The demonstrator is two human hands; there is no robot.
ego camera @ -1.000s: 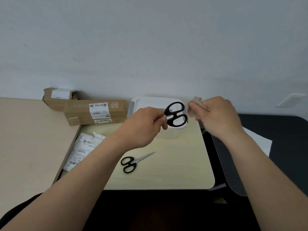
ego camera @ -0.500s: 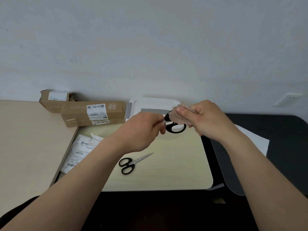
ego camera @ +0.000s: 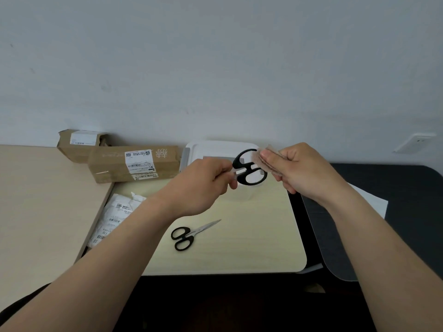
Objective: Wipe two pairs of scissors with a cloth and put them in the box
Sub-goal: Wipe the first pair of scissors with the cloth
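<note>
We see a light wood desk (ego camera: 36, 200) on the left and a dark surface (ego camera: 383, 183) on the right, and between them a pale yellow tabletop (ego camera: 251, 236). At the back left lie two cardboard cartons (ego camera: 134, 164), with white mailer bags (ego camera: 115, 216) in front of them. The white box (ego camera: 215, 147) stands at the far edge of the pale top, against the wall. Above it the left hand (ego camera: 199, 185) pinches one pair of scissors (ego camera: 248, 168) by the blades, finger and thumb closed on the metal, the black handles pointing right. The right hand (ego camera: 304, 168) is curled round a folded beige cloth (ego camera: 266, 161), which touches the upper handle loop. We find the second pair of scissors (ego camera: 189, 234) lying flat on the pale top, near the left forearm, blades closed and pointing right and away.
</note>
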